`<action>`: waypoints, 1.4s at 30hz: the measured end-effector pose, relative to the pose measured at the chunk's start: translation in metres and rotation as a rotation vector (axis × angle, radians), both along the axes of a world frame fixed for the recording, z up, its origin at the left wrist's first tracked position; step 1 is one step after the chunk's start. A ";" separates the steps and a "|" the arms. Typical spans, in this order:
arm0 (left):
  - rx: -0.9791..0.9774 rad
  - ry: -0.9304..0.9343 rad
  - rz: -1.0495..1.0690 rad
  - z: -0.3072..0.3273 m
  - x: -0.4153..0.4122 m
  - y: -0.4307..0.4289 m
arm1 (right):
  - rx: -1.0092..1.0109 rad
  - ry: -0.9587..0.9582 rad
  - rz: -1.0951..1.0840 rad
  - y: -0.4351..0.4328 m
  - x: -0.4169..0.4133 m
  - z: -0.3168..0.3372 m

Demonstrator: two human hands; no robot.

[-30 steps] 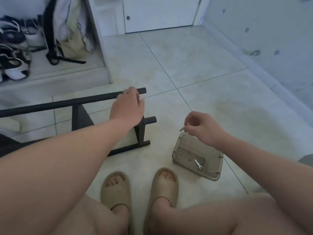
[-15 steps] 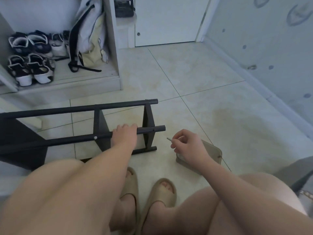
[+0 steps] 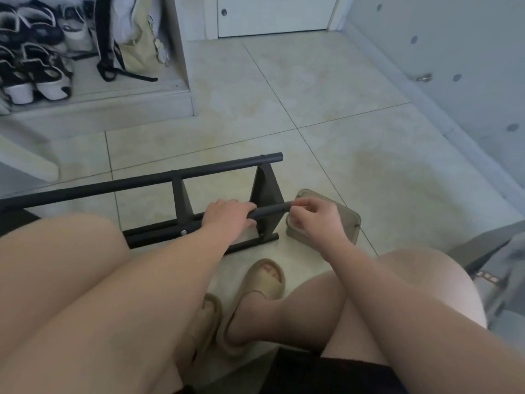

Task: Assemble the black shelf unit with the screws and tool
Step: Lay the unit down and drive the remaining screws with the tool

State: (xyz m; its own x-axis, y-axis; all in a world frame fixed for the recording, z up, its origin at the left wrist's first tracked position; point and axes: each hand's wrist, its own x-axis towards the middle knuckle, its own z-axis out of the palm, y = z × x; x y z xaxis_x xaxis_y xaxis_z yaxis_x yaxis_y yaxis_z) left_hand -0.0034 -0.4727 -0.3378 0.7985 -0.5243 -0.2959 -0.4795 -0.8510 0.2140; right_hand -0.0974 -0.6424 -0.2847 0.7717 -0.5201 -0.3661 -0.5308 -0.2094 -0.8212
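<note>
Down on the pale glossy tiled floor (image 3: 341, 81), the black metal shelf frame (image 3: 127, 182) lies on its side just ahead of the person's knees, its long rails running from left to right and two flat black uprights joining them. The left hand (image 3: 227, 216) is wrapped over the raised near rail (image 3: 270, 212) from above, fingers curled round the tube in a firm hold. The right hand (image 3: 315, 220) sits at that rail's open right-hand end, fingers bent, with thumb and forefinger pinched together against the tube's tip. Whether a screw sits between those fingertips is hidden. A small silver screw head (image 3: 184, 232) shows low on the frame, left of the left wrist, where an upright meets the lower tubes.

Directly under and behind the right hand stands a translucent grey-brown plastic box (image 3: 349, 223), just beside the frame's right end. Its contents are covered by the hand. Two beige foam sandals (image 3: 264, 282) are on the person's feet, close to the frame's lowest tube.

Further off, at the upper left, black-and-white sneakers (image 3: 37, 78) sit in a low open cupboard beside a cream bag with black straps (image 3: 136, 49) — well apart from the frame. A white door (image 3: 272, 15) stands closed at the back.
</note>
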 end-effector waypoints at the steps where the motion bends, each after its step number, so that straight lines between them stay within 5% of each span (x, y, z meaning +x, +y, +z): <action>1: -0.014 0.007 0.016 -0.002 0.000 -0.002 | 0.008 0.008 0.014 0.000 0.000 -0.004; 17: -0.558 0.791 0.421 -0.028 0.039 -0.052 | 0.057 0.050 0.006 -0.015 0.014 -0.037; 42: -0.609 0.843 0.412 -0.055 0.043 -0.061 | -0.172 0.088 0.048 0.000 0.008 -0.042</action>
